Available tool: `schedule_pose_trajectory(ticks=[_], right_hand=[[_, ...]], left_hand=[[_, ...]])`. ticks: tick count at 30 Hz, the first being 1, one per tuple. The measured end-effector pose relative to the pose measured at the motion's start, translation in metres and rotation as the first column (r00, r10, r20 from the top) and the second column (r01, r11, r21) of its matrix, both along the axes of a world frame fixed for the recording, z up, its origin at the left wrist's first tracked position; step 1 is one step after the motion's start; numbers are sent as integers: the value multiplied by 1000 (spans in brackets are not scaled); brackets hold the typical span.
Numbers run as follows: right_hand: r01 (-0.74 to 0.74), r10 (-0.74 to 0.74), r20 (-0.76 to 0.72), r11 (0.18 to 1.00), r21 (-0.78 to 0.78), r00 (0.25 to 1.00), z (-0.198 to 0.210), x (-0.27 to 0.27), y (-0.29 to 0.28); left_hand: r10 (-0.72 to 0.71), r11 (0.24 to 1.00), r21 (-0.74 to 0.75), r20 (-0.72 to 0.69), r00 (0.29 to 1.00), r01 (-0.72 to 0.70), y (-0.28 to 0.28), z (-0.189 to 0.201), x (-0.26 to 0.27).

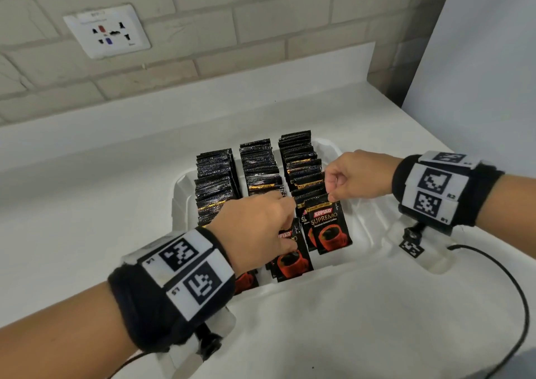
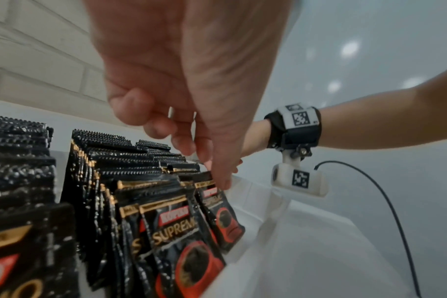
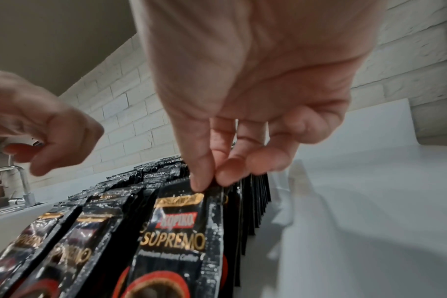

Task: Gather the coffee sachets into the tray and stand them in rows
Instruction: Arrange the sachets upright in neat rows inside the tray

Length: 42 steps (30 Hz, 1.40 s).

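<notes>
A white tray [image 1: 366, 230] on the counter holds three rows of black Kopiko coffee sachets standing on edge: left row [image 1: 214, 187], middle row [image 1: 261, 169], right row [image 1: 301, 161]. My right hand [image 1: 331, 196] pinches the top edge of the front sachet [image 1: 329, 227] of the right row between thumb and forefinger; the pinch [image 3: 212, 183] and the sachet [image 3: 176, 231] show close up in the right wrist view. My left hand [image 1: 290, 207] hovers over the front of the middle row with loosely curled fingers, one fingertip [image 2: 223, 182] touching sachet tops. It holds nothing that I can see.
The white counter [image 1: 87, 219] runs back to a brick wall with a socket plate [image 1: 107, 31]. A black cable [image 1: 510, 288] loops on the counter at the right. A white panel [image 1: 478, 59] stands at the right. A tap [image 3: 22, 181] shows far left in the right wrist view.
</notes>
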State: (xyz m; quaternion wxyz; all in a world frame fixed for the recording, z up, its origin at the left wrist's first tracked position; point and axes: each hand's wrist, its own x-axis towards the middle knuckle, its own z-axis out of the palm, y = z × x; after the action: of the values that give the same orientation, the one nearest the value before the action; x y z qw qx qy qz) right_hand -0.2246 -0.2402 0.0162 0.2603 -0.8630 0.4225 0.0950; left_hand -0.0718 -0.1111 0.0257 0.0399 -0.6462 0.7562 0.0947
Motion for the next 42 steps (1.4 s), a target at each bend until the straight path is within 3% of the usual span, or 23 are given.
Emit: schedule_pose_trajectory(ticks=[5, 12, 15, 18, 22, 26, 32, 42], right_hand=[[6, -6, -22, 1000, 4, 1000, -2, -3, 0], [-48, 44, -49, 994, -95, 998, 10, -15, 6], [-173, 175, -92, 985, 27, 980, 11, -21, 13], [-310, 346, -258, 935, 170, 902, 8, -22, 26], [-534, 517, -493, 837, 119, 700, 4, -13, 41], [-567, 561, -578, 800, 195, 593, 5, -3, 50], [-461, 527, -444, 850, 254, 725, 8, 2, 53], [-394, 475, -364, 877, 276, 801, 5, -1, 54]], left_hand=[[72, 997, 23, -45, 996, -71, 5, 3, 11], [361, 932, 109, -165, 918, -346, 30, 16, 58], [388, 922, 129, -294, 874, -366, 44, 15, 65], [350, 936, 187, -419, 838, -298, 55, 12, 57], [252, 964, 208, -509, 823, -166, 54, 9, 39], [235, 968, 203, -542, 807, -146, 47, 6, 36], [257, 955, 264, -517, 817, -133, 48, -1, 43], [332, 936, 286, -518, 788, -206, 53, -12, 59]])
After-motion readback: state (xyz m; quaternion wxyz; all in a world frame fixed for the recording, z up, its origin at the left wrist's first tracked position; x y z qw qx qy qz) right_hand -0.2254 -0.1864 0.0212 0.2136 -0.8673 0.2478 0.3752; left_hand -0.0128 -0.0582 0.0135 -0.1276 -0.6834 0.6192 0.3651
